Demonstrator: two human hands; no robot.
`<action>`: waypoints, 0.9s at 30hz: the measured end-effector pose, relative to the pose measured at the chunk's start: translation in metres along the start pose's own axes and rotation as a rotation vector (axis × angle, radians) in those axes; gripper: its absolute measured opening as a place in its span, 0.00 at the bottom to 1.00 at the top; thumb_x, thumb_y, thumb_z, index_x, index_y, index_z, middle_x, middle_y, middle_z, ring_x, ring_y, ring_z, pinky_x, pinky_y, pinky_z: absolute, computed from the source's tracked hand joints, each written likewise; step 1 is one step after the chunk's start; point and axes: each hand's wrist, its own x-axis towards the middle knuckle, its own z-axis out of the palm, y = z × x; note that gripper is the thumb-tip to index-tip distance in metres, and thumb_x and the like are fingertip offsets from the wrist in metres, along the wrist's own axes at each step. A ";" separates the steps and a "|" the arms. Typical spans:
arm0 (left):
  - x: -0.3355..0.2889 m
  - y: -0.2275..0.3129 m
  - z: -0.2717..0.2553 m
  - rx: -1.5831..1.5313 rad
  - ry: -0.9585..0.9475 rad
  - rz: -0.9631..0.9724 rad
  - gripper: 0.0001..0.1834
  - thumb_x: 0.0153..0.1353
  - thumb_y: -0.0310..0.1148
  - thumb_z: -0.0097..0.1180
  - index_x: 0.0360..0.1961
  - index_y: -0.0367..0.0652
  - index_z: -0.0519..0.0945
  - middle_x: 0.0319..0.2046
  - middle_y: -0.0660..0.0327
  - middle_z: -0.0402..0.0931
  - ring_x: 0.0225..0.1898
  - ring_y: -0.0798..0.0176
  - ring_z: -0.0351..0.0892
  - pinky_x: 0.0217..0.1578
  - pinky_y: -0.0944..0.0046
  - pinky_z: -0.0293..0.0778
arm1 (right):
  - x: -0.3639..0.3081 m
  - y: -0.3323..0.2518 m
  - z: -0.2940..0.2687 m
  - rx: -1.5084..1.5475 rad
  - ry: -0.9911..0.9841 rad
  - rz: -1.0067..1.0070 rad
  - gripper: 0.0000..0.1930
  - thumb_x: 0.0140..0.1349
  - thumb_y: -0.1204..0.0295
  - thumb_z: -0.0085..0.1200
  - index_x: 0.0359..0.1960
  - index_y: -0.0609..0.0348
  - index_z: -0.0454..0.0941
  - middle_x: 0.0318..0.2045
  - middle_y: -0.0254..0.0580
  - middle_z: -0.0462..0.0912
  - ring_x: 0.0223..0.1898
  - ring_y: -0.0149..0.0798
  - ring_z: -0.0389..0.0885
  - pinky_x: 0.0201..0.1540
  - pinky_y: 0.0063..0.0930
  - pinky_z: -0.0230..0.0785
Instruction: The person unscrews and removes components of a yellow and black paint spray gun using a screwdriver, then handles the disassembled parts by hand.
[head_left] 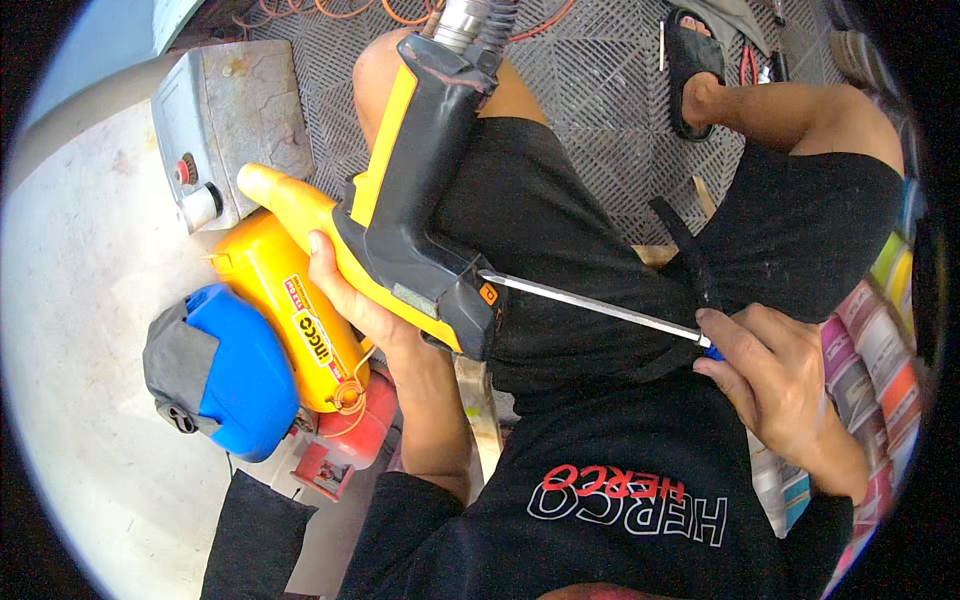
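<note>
My left hand (352,300) grips a yellow and dark grey power tool (410,190) from below, resting it across my lap. Its ribbed hose end points away from me at the top. My right hand (775,375) holds a screwdriver by its blue handle. The long metal shaft (590,303) reaches left, and its tip sits at the tool's rear end by a small orange button (489,294). I sit in black shorts and a black shirt.
On the pale floor at my left lie a yellow canister (285,320), a blue and grey device (220,375), a red part (360,430) and a grey metal box (235,120). A black sandal (692,60) rests on grey grid matting. Colourful packets (880,350) line the right.
</note>
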 end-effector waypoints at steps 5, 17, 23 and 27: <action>0.001 -0.001 0.000 -0.033 -0.037 -0.023 0.26 0.67 0.53 0.52 0.54 0.42 0.75 0.47 0.55 0.82 0.47 0.57 0.83 0.52 0.58 0.78 | -0.002 -0.001 -0.002 0.095 -0.053 0.052 0.20 0.53 0.69 0.68 0.46 0.63 0.80 0.22 0.44 0.73 0.20 0.45 0.75 0.22 0.38 0.68; 0.004 -0.003 -0.003 0.016 -0.017 0.002 0.27 0.66 0.54 0.52 0.54 0.43 0.76 0.49 0.55 0.81 0.49 0.56 0.82 0.54 0.56 0.76 | -0.002 0.001 -0.005 0.183 -0.134 0.083 0.19 0.55 0.70 0.67 0.47 0.64 0.79 0.22 0.45 0.73 0.21 0.47 0.76 0.23 0.38 0.69; 0.002 -0.001 -0.002 0.029 0.004 -0.005 0.27 0.66 0.54 0.52 0.54 0.43 0.76 0.49 0.55 0.81 0.49 0.56 0.82 0.54 0.57 0.76 | -0.004 -0.002 0.002 -0.079 0.021 -0.070 0.22 0.50 0.71 0.67 0.48 0.64 0.80 0.25 0.42 0.74 0.20 0.39 0.74 0.20 0.32 0.68; 0.003 0.000 -0.002 0.055 0.015 0.003 0.27 0.65 0.53 0.53 0.55 0.43 0.76 0.49 0.55 0.81 0.48 0.56 0.82 0.54 0.57 0.76 | -0.004 -0.002 0.005 -0.223 0.075 -0.142 0.20 0.48 0.72 0.66 0.45 0.64 0.82 0.27 0.41 0.76 0.21 0.36 0.74 0.19 0.29 0.66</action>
